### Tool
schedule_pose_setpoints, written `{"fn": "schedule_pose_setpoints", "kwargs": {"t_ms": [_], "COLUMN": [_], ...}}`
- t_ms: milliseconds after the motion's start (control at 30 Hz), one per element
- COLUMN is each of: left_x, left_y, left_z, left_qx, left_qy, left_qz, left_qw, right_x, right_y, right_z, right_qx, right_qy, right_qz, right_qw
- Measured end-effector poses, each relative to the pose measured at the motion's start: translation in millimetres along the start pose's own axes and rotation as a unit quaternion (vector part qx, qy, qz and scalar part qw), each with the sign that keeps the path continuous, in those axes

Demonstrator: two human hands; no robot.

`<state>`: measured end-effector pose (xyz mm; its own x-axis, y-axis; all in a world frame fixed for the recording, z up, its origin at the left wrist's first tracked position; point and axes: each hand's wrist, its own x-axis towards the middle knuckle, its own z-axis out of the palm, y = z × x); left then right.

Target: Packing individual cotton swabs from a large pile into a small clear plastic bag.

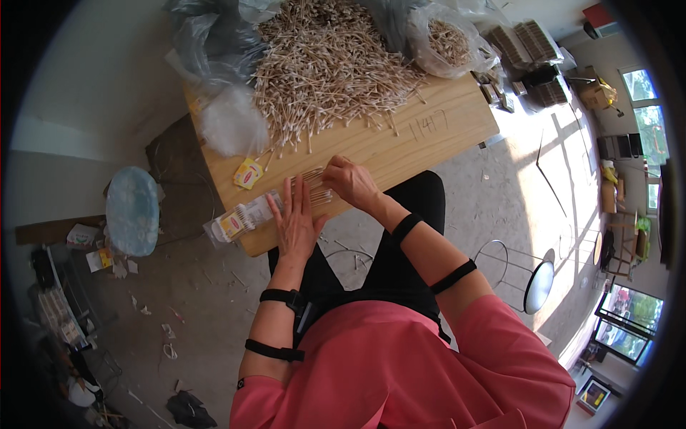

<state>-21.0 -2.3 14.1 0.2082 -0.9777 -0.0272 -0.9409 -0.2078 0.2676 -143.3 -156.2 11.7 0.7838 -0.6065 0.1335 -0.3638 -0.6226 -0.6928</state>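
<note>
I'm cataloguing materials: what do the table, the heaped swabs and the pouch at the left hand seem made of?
Table: probably wood or wood-look board, satin, judging by its streaky grain.
Heaped swabs: likely matt wooden sticks, being tan, with white tips, perhaps cotton.
Pouch: seemingly thin, glossy clear plastic, since swabs show through.

A pale wooden table [457, 118] is seen across the upper middle of the frame. Its far part is covered by a large heap of cotton swabs [336, 68], flanked by a grey plastic bag [214, 53] at upper left and a clear bag of swabs [451, 46] at upper right. Below the grey bag, a whitish translucent bag [232, 123] is laid, then yellow-and-white cards [248, 173]. Toward the near edge, a clear packet [246, 217] and a row of swabs [319, 194] are placed.
</note>
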Motion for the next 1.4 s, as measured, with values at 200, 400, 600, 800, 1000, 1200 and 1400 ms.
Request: {"fn": "schedule_pose_setpoints", "kwargs": {"t_ms": [200,400,600,800,1000,1200,1400], "left_x": [1.7,2.4,0.7,-3.5,12.3,17.1,41.8], "left_y": [2.1,-0.7,-2.1,-19.8,-19.6,-15.6,0.9], "left_z": [-0.4,2.6,3.2,1.9,6.3,9.1,14.6], "left_qx": [-0.007,-0.004,0.022,-0.114,-0.138,-0.21,-0.361], "left_qy": [-0.016,0.002,0.001,0.088,0.085,0.146,0.191], "left_qz": [-0.01,-0.007,-0.011,-0.056,-0.06,-0.056,-0.075], "left_qw": [1.0,1.0,1.0,0.988,0.985,0.965,0.91], "right_x": [5.5,15.5,12.5,8.2,12.0,-4.0,4.0], "right_y": [-5.8,-11.6,-3.2,-1.9,-5.6,-7.8,-28.9], "right_z": [3.6,7.3,6.4,3.7,21.4,16.7,59.6], "right_qx": [-0.029,0.001,0.075,-0.011,-0.014,0.164,0.239], "right_qy": [0.004,0.013,0.036,0.137,0.026,0.179,0.246], "right_qz": [0.061,0.169,0.152,-0.048,-0.089,0.046,0.092], "right_qw": [0.998,0.986,0.985,0.989,0.996,0.969,0.935]}}
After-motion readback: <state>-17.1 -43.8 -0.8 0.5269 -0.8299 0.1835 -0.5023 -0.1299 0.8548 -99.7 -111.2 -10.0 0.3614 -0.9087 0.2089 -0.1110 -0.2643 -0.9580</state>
